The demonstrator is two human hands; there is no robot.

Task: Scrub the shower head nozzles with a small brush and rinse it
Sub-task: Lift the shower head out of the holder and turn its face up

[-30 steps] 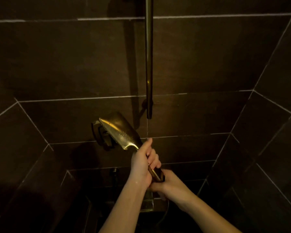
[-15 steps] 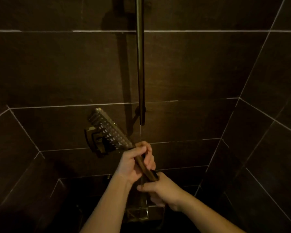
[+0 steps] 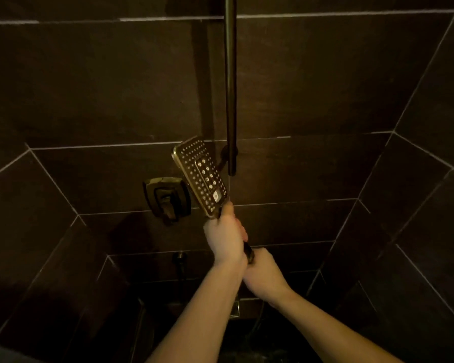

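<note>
A rectangular brass-coloured shower head (image 3: 199, 176) with rows of nozzles is held up in front of the dark tiled wall, its nozzle face turned toward me. My left hand (image 3: 226, 237) is closed around the upper part of its handle, just below the head. My right hand (image 3: 264, 275) grips the lower end of the handle, directly under the left hand. No brush is visible in either hand.
A dark vertical slide rail (image 3: 230, 85) runs down the wall just right of the shower head. A square mixer valve with a lever (image 3: 167, 199) sits on the wall to its left. A small wall outlet (image 3: 180, 259) is below. Tiled walls close in on both sides.
The shower head has been rotated in my hands: first its shiny back showed, then its edge, now the nozzle face points at me. It also moved right, nearer the rail.
</note>
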